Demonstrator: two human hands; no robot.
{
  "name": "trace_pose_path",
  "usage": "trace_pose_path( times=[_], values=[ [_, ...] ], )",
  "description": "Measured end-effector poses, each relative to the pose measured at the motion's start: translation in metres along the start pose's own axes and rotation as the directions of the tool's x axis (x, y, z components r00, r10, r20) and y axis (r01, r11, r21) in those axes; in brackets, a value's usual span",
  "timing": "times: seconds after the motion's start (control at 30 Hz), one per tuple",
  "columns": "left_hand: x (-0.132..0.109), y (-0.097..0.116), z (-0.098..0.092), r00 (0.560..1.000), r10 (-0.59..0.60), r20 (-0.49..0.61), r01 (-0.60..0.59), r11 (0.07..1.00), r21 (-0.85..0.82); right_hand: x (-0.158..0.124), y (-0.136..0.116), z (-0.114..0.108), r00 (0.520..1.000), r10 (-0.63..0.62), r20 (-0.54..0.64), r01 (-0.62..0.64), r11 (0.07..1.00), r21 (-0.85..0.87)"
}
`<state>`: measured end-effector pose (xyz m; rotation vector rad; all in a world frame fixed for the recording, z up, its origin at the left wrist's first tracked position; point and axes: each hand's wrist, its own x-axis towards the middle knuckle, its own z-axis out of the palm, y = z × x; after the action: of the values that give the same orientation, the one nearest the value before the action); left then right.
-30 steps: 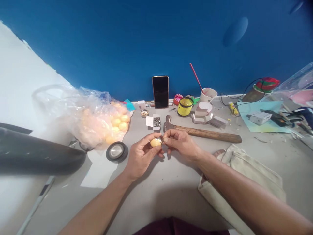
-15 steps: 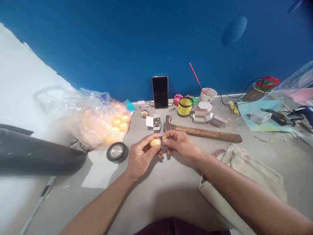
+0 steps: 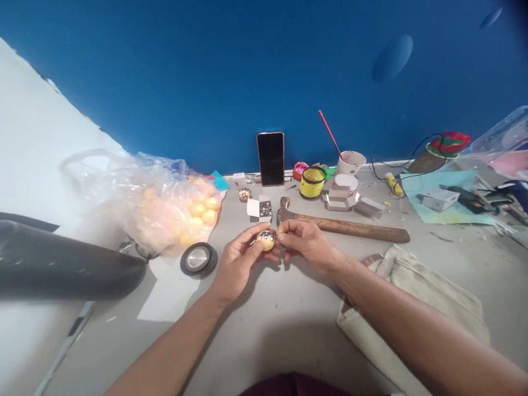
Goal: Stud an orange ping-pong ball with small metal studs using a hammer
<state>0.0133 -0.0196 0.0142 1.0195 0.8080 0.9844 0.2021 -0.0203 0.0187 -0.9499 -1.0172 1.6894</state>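
Note:
My left hand (image 3: pixel 241 256) is closed round a small yellow ball (image 3: pixel 266 247), with shiny round metal heads across its upper side. Just right of the ball, my right hand (image 3: pixel 305 242) has thumb and forefinger pinched together. Whatever sits between those fingertips is too small to make out. Behind my hands, a small open white box (image 3: pixel 265 210) holds many shiny metal pieces that look like tacks. Another studded ball (image 3: pixel 245 194) lies behind the box. A claw hammer (image 3: pixel 355 228) with a wooden handle rests beyond my right hand.
On the left, a clear plastic bag (image 3: pixel 202 206) of yellow-orange balls stands near a roll of black tape (image 3: pixel 198 260). A phone (image 3: pixel 271 158) leans against the blue wall. A yellow cup (image 3: pixel 312 183), an open carton (image 3: pixel 340 199) and a pale cloth (image 3: pixel 416 297) are to the right.
My left hand has turned the ball, so more of its metal heads face me. My right fingertips have drawn slightly away from it, still pinched.

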Motion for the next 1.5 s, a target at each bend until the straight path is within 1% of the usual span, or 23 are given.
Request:
trace_pose_path(
  times=[0.13, 0.2, 0.27, 0.4, 0.57, 0.7, 0.77, 0.87, 0.97, 1.03, 1.1, 1.23, 1.37, 1.5],
  values=[
    [0.0011, 0.0037, 0.0030, 0.997, -0.078, 0.025, 0.081, 0.990, -0.114, 0.0008, 0.0037, -0.0025, 1.000, -0.015, 0.021, 0.015, 1.000, 0.000],
    [0.0016, 0.0050, 0.0037, 0.995, -0.098, 0.026, 0.100, 0.988, -0.121, 0.0015, 0.0052, -0.0037, 1.000, -0.017, 0.025, 0.018, 1.000, -0.005],
    [0.0018, 0.0057, 0.0041, 0.996, -0.089, 0.015, 0.090, 0.992, -0.088, 0.0018, 0.0055, -0.0042, 1.000, -0.018, 0.017, 0.018, 1.000, -0.006],
    [0.0011, 0.0057, 0.0040, 1.000, -0.005, -0.019, 0.006, 0.999, 0.031, 0.0008, 0.0028, -0.0031, 1.000, -0.009, -0.007, 0.009, 1.000, 0.009],
    [0.0003, 0.0063, 0.0030, 0.995, 0.047, -0.093, -0.029, 0.982, 0.186, -0.0024, -0.0007, -0.0003, 0.999, -0.022, 0.038, 0.021, 1.000, 0.020],
    [-0.0001, 0.0056, 0.0038, 0.991, 0.082, -0.103, -0.061, 0.979, 0.193, -0.0038, -0.0006, 0.0026, 0.999, -0.030, 0.012, 0.030, 0.999, 0.012],
    [-0.0009, 0.0039, 0.0041, 0.987, 0.123, -0.105, -0.098, 0.972, 0.214, -0.0039, 0.0002, 0.0036, 1.000, -0.028, -0.005, 0.028, 1.000, 0.005],
    [-0.0026, 0.0010, 0.0033, 0.977, 0.191, -0.096, -0.152, 0.936, 0.316, -0.0038, 0.0006, 0.0042, 0.999, -0.018, -0.029, 0.018, 1.000, 0.000],
    [-0.0038, -0.0003, 0.0023, 0.962, 0.262, -0.073, -0.202, 0.868, 0.453, -0.0039, -0.0008, 0.0043, 1.000, -0.007, -0.029, 0.007, 1.000, 0.002],
    [-0.0041, -0.0004, 0.0018, 0.944, 0.326, -0.052, -0.256, 0.823, 0.506, -0.0041, -0.0020, 0.0044, 0.999, 0.002, -0.033, -0.002, 1.000, 0.003],
    [-0.0040, -0.0007, 0.0012, 0.927, 0.373, -0.033, -0.302, 0.797, 0.523, -0.0041, -0.0025, 0.0045, 0.999, 0.018, -0.041, -0.018, 1.000, 0.011],
    [-0.0039, -0.0016, 0.0001, 0.915, 0.403, -0.012, -0.332, 0.772, 0.542, -0.0037, -0.0007, 0.0043, 0.997, 0.061, -0.045, -0.057, 0.995, 0.076],
    [-0.0042, -0.0006, 0.0014, 0.911, 0.411, -0.007, -0.342, 0.767, 0.543, -0.0031, 0.0011, 0.0032, 0.996, 0.083, -0.040, -0.077, 0.990, 0.115],
    [-0.0047, 0.0006, 0.0035, 0.915, 0.402, -0.028, -0.325, 0.775, 0.542, -0.0028, 0.0006, 0.0025, 0.996, 0.082, -0.041, -0.077, 0.992, 0.103]
  ],
)
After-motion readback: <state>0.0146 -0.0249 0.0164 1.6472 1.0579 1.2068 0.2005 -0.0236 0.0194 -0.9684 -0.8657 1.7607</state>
